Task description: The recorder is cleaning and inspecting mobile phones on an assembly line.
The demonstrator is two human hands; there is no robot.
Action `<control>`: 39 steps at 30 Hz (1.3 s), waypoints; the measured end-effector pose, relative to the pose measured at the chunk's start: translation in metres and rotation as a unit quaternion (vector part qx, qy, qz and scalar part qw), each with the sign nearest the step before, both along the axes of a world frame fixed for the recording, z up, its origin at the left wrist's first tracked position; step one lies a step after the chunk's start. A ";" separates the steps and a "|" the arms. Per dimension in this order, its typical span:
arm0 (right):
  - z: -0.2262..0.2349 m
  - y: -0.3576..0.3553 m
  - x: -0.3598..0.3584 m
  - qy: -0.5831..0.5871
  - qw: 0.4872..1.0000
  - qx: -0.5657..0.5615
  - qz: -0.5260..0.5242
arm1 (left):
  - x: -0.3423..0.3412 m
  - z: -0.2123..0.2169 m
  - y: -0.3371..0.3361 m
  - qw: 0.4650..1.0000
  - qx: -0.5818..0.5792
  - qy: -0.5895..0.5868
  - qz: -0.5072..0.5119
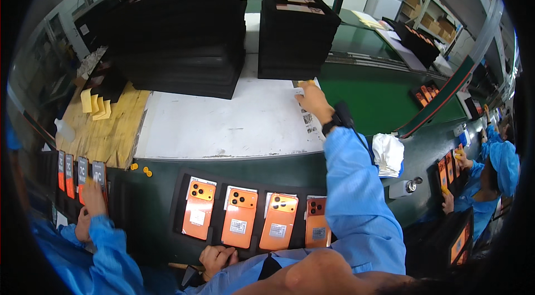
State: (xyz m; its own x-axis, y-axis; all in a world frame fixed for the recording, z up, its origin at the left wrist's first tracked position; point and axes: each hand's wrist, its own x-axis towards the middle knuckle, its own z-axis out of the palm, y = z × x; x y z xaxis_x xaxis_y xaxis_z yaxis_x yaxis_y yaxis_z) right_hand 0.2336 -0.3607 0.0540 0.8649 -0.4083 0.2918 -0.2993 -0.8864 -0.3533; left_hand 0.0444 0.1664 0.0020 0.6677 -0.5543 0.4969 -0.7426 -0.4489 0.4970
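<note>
My right hand [316, 101] stretches far forward to the upper end of a printed label sheet [307, 122] on the white board. Its fingertips, with yellow covers, are pinched together there; anything between them is hidden. Close to my body, my left hand [216, 260] is curled at the front edge of a black foam tray [217, 235], and what it grips cannot be made out. Several orange phones lie back up in the tray, among them the leftmost phone [198, 208] and the rightmost phone [316, 223], partly covered by my right sleeve. White labels are on their backs.
Two tall stacks of black trays, a wide stack [178, 44] and a narrower stack [295, 33], stand at the back. Right lie a white cloth pile [387, 153] and a dispenser bottle [405, 187]. Co-workers' hands work at left [92, 200] and right. Yellow caps [146, 170] lie behind the tray.
</note>
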 end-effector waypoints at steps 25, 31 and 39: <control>-0.044 0.221 -0.375 -0.103 0.981 0.121 -0.113 | 0.049 0.002 0.001 0.990 0.026 0.026 0.138; -0.045 0.191 -0.373 -0.098 0.988 0.099 -0.064 | 0.012 0.017 0.003 0.981 0.046 0.114 0.148; -0.039 0.180 -0.365 -0.075 0.989 0.092 -0.092 | 0.013 0.018 -0.005 0.966 -0.049 0.202 0.152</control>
